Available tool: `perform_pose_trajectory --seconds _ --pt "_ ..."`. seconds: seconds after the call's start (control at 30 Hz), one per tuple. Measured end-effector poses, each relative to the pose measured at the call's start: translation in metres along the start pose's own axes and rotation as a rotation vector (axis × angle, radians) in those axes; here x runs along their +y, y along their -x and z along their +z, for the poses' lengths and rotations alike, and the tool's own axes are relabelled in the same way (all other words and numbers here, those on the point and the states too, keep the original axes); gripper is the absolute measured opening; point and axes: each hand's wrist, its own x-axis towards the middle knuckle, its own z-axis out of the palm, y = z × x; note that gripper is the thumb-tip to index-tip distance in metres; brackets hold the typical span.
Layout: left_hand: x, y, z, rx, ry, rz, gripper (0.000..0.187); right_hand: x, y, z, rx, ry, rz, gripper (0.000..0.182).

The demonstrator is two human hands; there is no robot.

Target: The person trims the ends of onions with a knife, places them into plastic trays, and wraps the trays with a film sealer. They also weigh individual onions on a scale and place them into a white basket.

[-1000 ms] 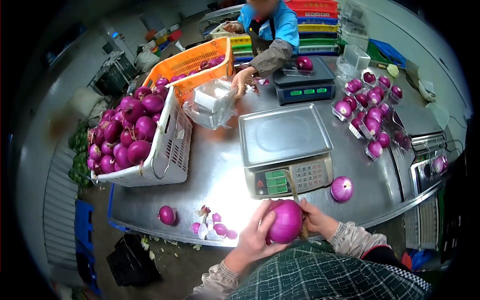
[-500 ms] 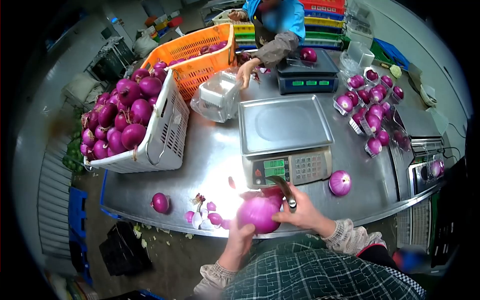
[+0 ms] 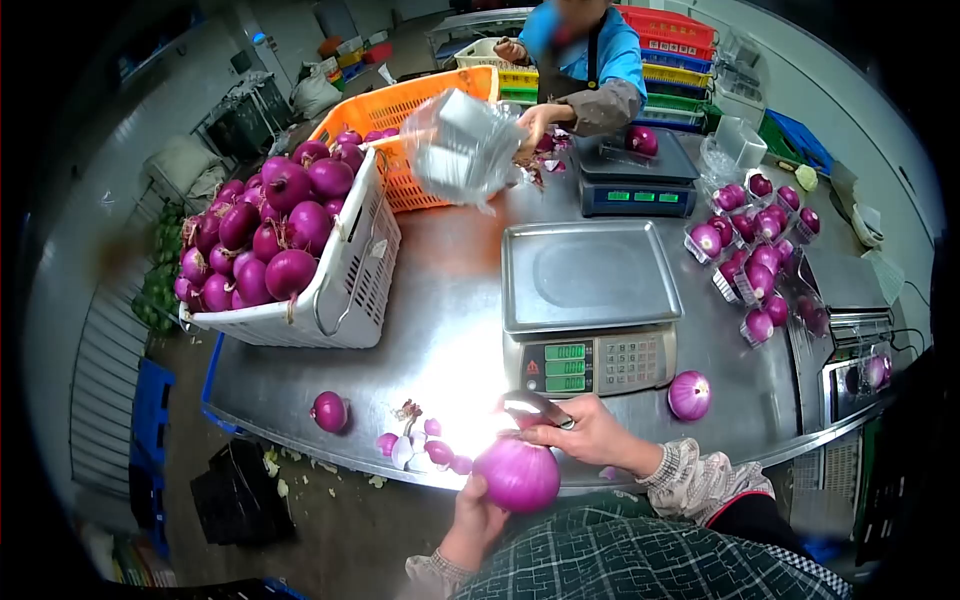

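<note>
A large, shiny purple onion (image 3: 518,480) rests in my left hand (image 3: 480,522), whose fingers curl round its lower left side. My right hand (image 3: 595,438) grips a small knife with a curved blade (image 3: 532,406). The blade points left, just above the top of the onion; glare hides whether it touches. Peel scraps (image 3: 438,452) lie on the steel table to the left of the onion. One smaller onion (image 3: 329,411) sits farther left, and a peeled-looking onion (image 3: 690,396) sits right of the scale.
Ahead stands a weighing scale (image 3: 590,280) with a bare metal pan. A white crate (image 3: 360,270) heaped with onions is at left, an orange crate (image 3: 410,92) behind it. Packed onions (image 3: 760,260) lie at right. Across the table, a co-worker's hand (image 3: 540,128) holds a plastic bag (image 3: 462,145) of trays.
The knife blade has swung from pointing up to lying nearly level over the onion. The onion sits lower, nearer my apron. The co-worker has raised the bag of trays off the table.
</note>
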Motion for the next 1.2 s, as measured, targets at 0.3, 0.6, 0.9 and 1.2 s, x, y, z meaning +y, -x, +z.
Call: perform_pose_trajectory --seconds 0.3,0.6,0.9,1.2 --pt "0.002 -0.002 0.022 -0.036 0.026 0.053 0.086 -0.002 0.007 -0.010 -0.044 0.018 0.074 0.033" --pt "-0.001 -0.002 0.036 -0.055 0.028 0.104 0.084 0.007 0.016 -0.012 0.273 0.266 -0.138 0.033" --pt "-0.002 0.005 0.029 -0.017 -0.003 0.104 0.100 0.003 0.044 -0.007 0.228 0.988 -0.484 0.037" --pt "-0.001 0.031 0.025 -0.075 -0.010 0.012 0.094 0.012 0.046 0.002 0.141 0.949 -0.551 0.032"
